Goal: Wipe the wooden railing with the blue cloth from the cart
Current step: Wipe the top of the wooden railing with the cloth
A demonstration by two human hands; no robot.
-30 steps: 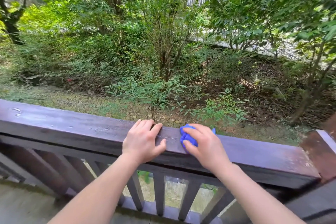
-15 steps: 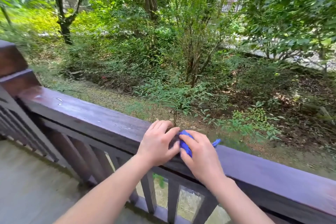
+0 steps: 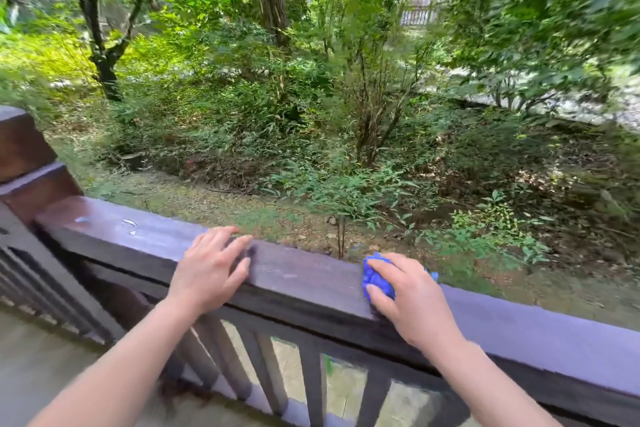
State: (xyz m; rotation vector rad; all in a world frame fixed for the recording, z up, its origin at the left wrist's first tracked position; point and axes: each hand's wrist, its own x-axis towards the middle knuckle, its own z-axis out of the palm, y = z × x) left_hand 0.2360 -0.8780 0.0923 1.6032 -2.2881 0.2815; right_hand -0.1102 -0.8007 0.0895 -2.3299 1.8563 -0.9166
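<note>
The dark brown wooden railing (image 3: 304, 274) runs from the left post down to the right edge of the view. My right hand (image 3: 412, 298) presses a bunched blue cloth (image 3: 377, 279) onto the top of the rail; most of the cloth is hidden under my palm, with a small corner (image 3: 433, 276) showing past my fingers. My left hand (image 3: 211, 269) lies flat on the rail top to the left, fingers spread, holding nothing. A bare stretch of rail separates the two hands. The cart is out of view.
A thick square post (image 3: 20, 152) ends the rail at the left. Vertical balusters (image 3: 311, 381) stand below the rail. A few pale spots (image 3: 130, 222) mark the rail top near the post. Beyond the rail lie bushes, trees and bare ground.
My right hand has slid the cloth to the right along the rail, away from my left hand, which it was touching half a second ago. The view has kept turning left.
</note>
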